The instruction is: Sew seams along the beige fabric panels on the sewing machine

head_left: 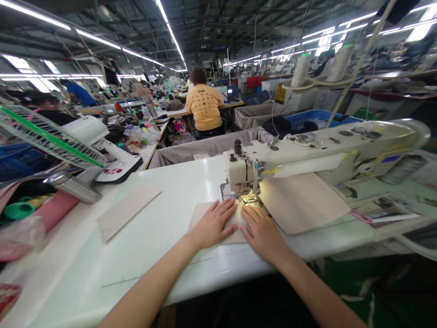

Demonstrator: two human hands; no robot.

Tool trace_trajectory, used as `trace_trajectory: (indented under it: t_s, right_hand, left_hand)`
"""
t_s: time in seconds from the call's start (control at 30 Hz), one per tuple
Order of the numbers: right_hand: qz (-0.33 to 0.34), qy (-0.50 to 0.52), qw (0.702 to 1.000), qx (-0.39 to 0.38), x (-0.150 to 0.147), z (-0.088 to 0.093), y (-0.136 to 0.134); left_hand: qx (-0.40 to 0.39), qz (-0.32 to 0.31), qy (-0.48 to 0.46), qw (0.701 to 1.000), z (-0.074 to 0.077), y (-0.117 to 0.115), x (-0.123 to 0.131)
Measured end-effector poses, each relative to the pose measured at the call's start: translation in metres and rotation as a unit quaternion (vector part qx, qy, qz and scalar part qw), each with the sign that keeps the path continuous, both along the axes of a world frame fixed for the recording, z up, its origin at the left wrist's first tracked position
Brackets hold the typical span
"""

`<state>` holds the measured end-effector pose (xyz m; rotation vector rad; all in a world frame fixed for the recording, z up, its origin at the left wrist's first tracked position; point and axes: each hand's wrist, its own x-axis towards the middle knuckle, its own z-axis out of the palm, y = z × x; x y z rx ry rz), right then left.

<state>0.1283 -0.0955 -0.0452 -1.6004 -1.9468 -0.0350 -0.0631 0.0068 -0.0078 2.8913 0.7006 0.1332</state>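
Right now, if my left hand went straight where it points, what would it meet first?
Probably the lower end of the sewing machine head, close ahead of your left hand; exact depth there is unclear.

The left arm point(150, 280) slants from near left toward far right, the right arm point(316, 287) from near right toward far left. The left hand point(213, 224) and right hand point(263, 231) rest palm down, flattened, fingers point(223, 210) extended, thumbs point(229, 231) pointing inward, just apart.
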Motion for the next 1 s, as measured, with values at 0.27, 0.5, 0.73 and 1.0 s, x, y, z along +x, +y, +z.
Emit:
trace_trajectory:
  t_s: [0.27, 0.5, 0.73, 1.0]
  right_hand:
    - [-0.006, -0.005, 1.000, -0.007, -0.002, 0.000, 0.000]
    - [-0.003, -0.005, 1.000, -0.015, 0.000, 0.003, 0.002]
    - [0.048, 0.005, 0.999, -0.010, 0.012, -0.002, -0.043]
    - [0.063, -0.012, 0.998, -0.015, 0.016, 0.005, -0.034]
  left_hand:
    - [0.004, -0.008, -0.001, 1.000, -0.001, 0.003, 0.000]
    - [0.008, -0.007, 0.010, 1.000, 0.001, 0.009, 0.002]
    - [-0.031, -0.068, -0.024, 0.997, 0.001, -0.048, -0.001]
    - [-0.040, -0.069, -0.054, 0.995, 0.003, -0.046, -0.003]
